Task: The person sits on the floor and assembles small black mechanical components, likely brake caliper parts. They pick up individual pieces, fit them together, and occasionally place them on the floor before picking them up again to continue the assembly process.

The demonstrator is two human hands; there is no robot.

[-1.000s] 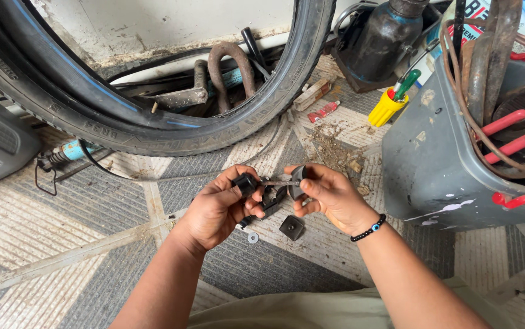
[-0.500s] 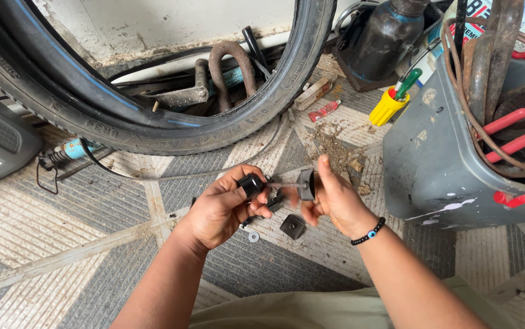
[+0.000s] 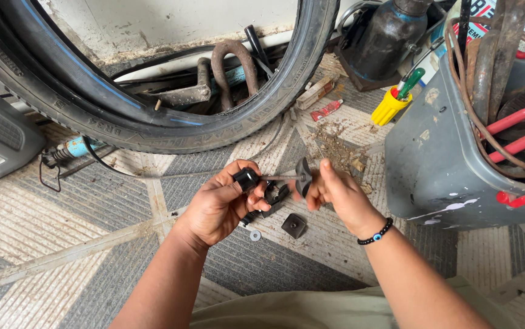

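Patterned tile floor [image 3: 61, 244], dusty, with a tyre [image 3: 153, 122] standing at the far side and a grey bin [image 3: 445, 158] of tools on the right. Left hand [image 3: 220, 204] closed around a black knob [image 3: 247, 178] — a thin bolt [image 3: 277, 178] runs from it to the right. Right hand [image 3: 335, 192] pinches a black disc [image 3: 303, 176] on the bolt's other end. Assembly held above the floor, mid-scene. Below it lie a small square pad [image 3: 294, 225] and a washer [image 3: 255, 235] — both loose on the tiles. Yellow screwdriver [image 3: 393, 103] far right, by the bin.
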